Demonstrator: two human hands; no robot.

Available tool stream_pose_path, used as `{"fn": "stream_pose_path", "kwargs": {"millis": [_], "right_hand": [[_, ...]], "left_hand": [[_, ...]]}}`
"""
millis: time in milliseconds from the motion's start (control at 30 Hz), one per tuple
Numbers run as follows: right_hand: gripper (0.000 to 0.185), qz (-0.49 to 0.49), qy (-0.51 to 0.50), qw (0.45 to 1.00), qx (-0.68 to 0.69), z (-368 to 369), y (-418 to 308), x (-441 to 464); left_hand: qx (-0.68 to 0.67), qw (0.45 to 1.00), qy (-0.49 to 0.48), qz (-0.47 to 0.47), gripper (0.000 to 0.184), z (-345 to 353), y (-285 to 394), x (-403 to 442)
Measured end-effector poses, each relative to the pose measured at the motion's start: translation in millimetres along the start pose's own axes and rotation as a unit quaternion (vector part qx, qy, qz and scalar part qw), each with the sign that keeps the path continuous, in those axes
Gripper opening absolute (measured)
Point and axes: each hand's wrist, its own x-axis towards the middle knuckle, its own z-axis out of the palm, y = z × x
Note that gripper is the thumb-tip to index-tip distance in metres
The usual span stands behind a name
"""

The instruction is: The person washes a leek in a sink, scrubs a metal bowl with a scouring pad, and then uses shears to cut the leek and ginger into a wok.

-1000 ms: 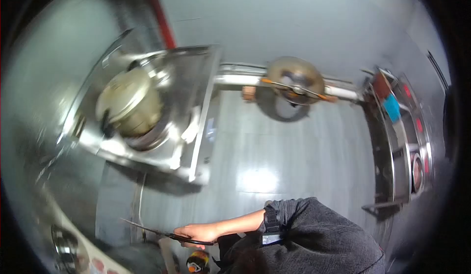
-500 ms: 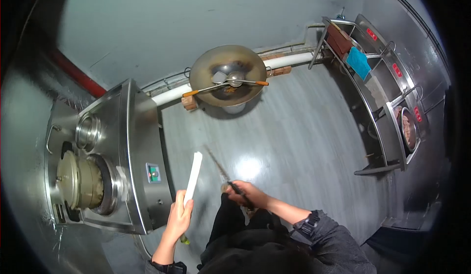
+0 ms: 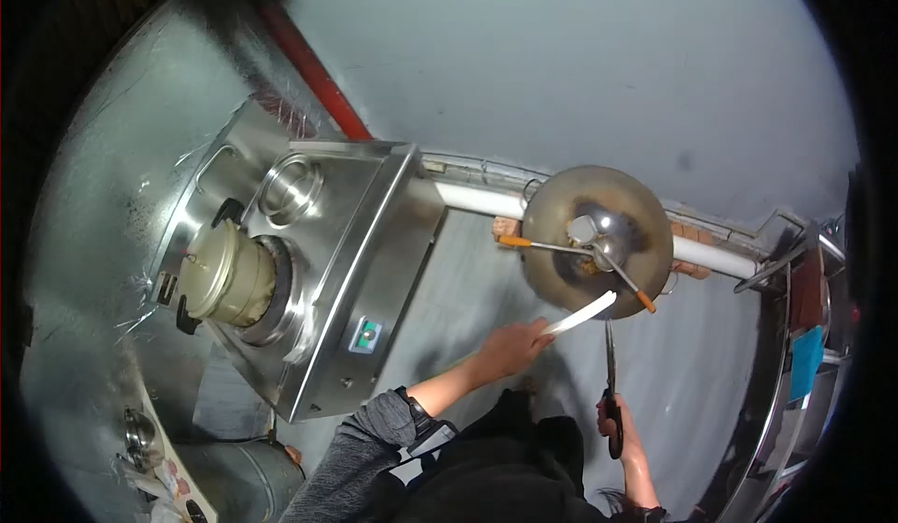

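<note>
My left hand (image 3: 510, 350) is closed around a long white green onion (image 3: 582, 314), its white end pointing toward the wok (image 3: 561, 196). That tip overlaps the wok's near rim in view; whether it touches I cannot tell. Lower right, my right hand (image 3: 629, 429) grips black-handled scissors (image 3: 613, 411) by the handle, blades pointing up toward the wok's near edge. The blades look close together, apart from the onion. Inside the wok lie a ladle (image 3: 606, 254) and a wok spatula (image 3: 582, 230), their orange-ended handles resting across the rim.
At left is a steel stove (image 3: 374, 233) bearing a lidded pressure cooker (image 3: 224, 275) and a steel bowl (image 3: 290, 191). A white pipe (image 3: 477, 197) runs along the wall behind the wok. At right stands a metal rack (image 3: 772, 411) with a blue cloth (image 3: 805, 364).
The view has swung left, bringing more of the stove in. My left hand has carried the green onion forward to the wok's near edge. The scissors now point more directly at the wok.
</note>
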Motion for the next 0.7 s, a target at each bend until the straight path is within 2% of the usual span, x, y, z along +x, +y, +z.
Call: {"fn": "stream_pose_path", "kwargs": {"millis": [33, 67, 100, 167, 233, 300, 333, 367, 433, 500, 533, 567, 600, 633, 700], "right_hand": [[0.030, 0.007, -0.005, 1.000, 0.028, -12.5, -10.4, 7.9], [0.032, -0.111, -0.023, 0.993, -0.040, -24.8, -8.9, 18.4], [0.036, -0.030, -0.017, 0.998, 0.056, -37.9, -9.4, 30.0], [0.034, -0.126, -0.052, 0.989, -0.065, -63.8, -18.4, 57.2], [0.035, -0.049, -0.017, 0.993, -0.109, -81.9, -16.6, 96.9], [0.037, -0.026, 0.005, 0.957, -0.288, -81.6, -70.4, 119.0], [0.040, -0.031, 0.010, 0.947, -0.321, -78.0, -77.8, 137.1], [0.041, -0.059, 0.000, 0.954, -0.294, -73.3, -81.8, 154.2], [0.039, -0.053, -0.044, 0.957, -0.280, -56.5, -94.2, 184.5], [0.040, -0.077, -0.130, 0.965, -0.215, -39.5, -92.6, 212.2], [0.040, -0.054, -0.157, 0.973, -0.158, -31.7, -88.6, 223.8], [0.042, -0.122, -0.200, 0.947, -0.221, -28.1, -84.5, 232.1], [0.042, -0.143, -0.245, 0.937, -0.204, -25.7, -72.2, 239.8], [0.042, -0.163, -0.288, 0.925, -0.185, -26.5, -61.9, 249.3], [0.034, -0.003, -0.436, 0.888, -0.148, -44.7, -85.2, 284.8]], "left_hand": [[-0.030, 0.999, -0.016, 0.002, 0.032, -1.1, 8.4, 18.6], [-0.011, 1.000, -0.021, -0.017, 0.033, -10.0, 21.7, 30.4], [-0.013, 1.000, -0.018, -0.013, 0.033, -12.6, 25.4, 45.1], [-0.051, 0.996, 0.025, -0.062, 0.034, -7.2, 29.7, 67.5], [-0.024, 0.985, 0.162, -0.050, 0.031, 13.5, 9.4, 93.1], [-0.182, 0.957, 0.119, -0.193, 0.030, 16.3, 11.6, 116.5], [-0.250, 0.938, 0.114, -0.211, 0.029, 19.3, 15.1, 125.9], [-0.313, 0.914, 0.114, -0.233, 0.028, 20.3, 17.2, 135.9], [-0.395, 0.855, 0.086, -0.326, 0.026, 18.0, 31.9, 150.0], [-0.337, 0.884, 0.216, -0.243, 0.027, 34.5, 24.7, 156.7], [-0.391, 0.854, 0.194, -0.284, 0.029, 22.5, 30.7, 159.4], [-0.388, 0.828, 0.196, -0.355, 0.027, 25.4, 13.6, 155.9], [-0.421, 0.800, 0.171, -0.392, 0.020, 25.8, -1.3, 147.3], [-0.443, 0.791, 0.155, -0.392, 0.014, 28.5, -18.7, 138.4], [-0.440, 0.771, 0.174, -0.426, 0.013, 26.5, -36.0, 125.9]]}}
